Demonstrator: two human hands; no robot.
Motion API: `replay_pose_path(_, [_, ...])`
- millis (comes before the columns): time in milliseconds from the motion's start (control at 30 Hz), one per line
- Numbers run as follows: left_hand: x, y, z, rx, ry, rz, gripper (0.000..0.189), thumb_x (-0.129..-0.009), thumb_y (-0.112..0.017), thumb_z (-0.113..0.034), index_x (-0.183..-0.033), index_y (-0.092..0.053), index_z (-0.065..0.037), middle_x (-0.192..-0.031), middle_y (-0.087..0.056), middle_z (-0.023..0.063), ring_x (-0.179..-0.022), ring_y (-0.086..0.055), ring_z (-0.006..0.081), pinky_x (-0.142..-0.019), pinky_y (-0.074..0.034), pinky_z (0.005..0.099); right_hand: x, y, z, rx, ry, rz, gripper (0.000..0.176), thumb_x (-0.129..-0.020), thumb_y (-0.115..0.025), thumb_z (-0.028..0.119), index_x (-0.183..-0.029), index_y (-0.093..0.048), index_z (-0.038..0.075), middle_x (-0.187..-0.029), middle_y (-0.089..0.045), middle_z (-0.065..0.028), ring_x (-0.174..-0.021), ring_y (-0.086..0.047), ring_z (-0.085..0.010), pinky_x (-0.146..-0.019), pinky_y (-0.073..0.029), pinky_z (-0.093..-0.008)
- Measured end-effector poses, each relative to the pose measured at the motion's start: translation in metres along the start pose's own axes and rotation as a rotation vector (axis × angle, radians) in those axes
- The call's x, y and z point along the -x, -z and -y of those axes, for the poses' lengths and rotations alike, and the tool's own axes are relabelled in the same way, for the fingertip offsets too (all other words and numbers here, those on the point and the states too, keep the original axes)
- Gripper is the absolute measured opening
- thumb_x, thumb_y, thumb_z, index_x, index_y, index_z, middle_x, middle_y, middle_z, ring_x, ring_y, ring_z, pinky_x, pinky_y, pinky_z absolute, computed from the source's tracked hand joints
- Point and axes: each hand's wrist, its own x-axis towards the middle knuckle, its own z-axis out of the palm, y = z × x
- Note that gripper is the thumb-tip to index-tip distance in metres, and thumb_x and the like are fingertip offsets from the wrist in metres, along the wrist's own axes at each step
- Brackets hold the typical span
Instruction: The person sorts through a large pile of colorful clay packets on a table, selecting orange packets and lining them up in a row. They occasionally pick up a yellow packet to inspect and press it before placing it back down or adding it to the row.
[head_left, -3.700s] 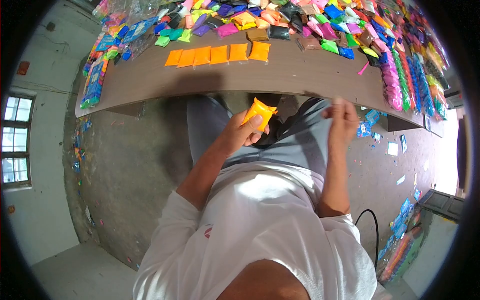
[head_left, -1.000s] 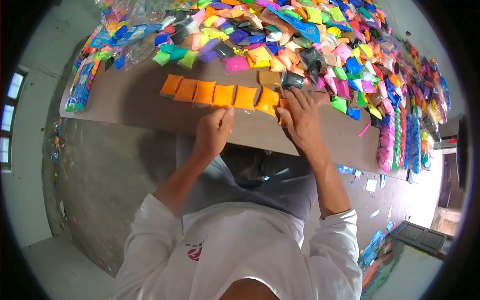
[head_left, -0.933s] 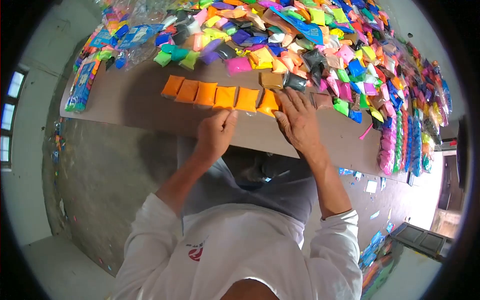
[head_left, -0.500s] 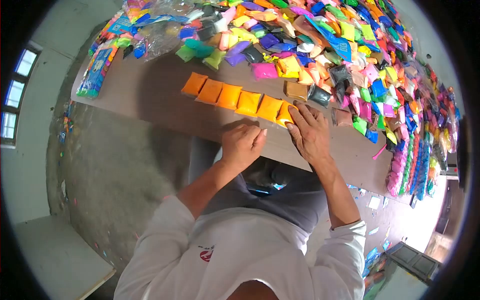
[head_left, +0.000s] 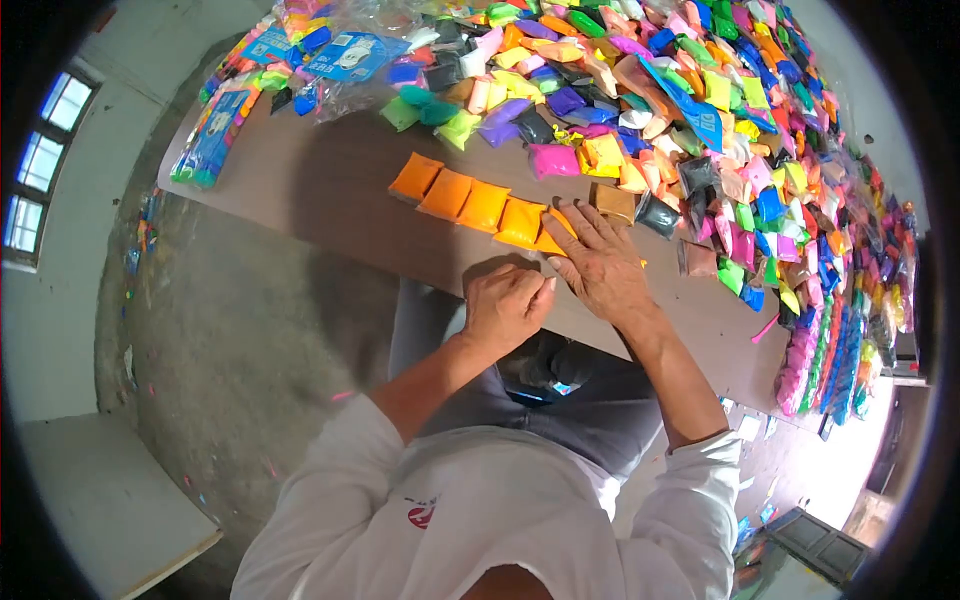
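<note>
A slanting row of small orange packets (head_left: 483, 206) lies edge to edge on the brown tabletop, slightly yellower toward the right end. My right hand (head_left: 600, 265) rests palm down over that end, its fingers stretched out and covering part of the last packets. Just below the row, by the table's near edge, my left hand (head_left: 507, 305) is curled into a fist with the thumb against the index finger. Whatever may be inside the fist is hidden.
Beyond the row, a large heap of multicoloured packets (head_left: 640, 90) spreads along the back and right. Near my right hand lie a brown packet (head_left: 612, 203) and a black packet (head_left: 657, 216). A bagged set of colours (head_left: 212, 137) is at far left; long packet strips (head_left: 815, 345) lie at right.
My right hand has slid leftward along the row and now covers more of its right end. My left hand stays curled beside the row. The whole view has shifted slightly.
</note>
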Motion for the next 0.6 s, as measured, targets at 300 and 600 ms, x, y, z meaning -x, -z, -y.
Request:
replay_pose_path(300, [0.000,-0.002,0.000,-0.018,0.038,-0.031,0.020,-0.074,-0.067,-0.012,-0.065,-0.049,-0.008,-0.058,-0.053,0.0069,-0.056,-0.056,0.0266,-0.050,-0.045,0.0403,-0.040,0.022,0.021,-0.085,0.104,-0.114,0.059,-0.086,-0.057,0.040,-0.136,-0.043,0.012,-0.141,-0.040,-0.0126,-0.128,-0.040,-0.0334,-0.100,-0.035,-0.0450])
replay_pose_path(600, [0.003,-0.002,-0.001,-0.048,0.015,0.031,0.015,-0.077,-0.064,-0.016,-0.068,-0.054,-0.009,-0.063,-0.058,0.0068,-0.061,-0.058,0.0253,-0.053,-0.049,0.0389,-0.140,-0.012,0.049,-0.376,0.250,0.054,0.066,-0.082,-0.062,0.043,-0.135,-0.042,0.009,-0.140,-0.039,-0.0168,-0.122,-0.044,-0.0375,-0.100,-0.036,-0.0449])
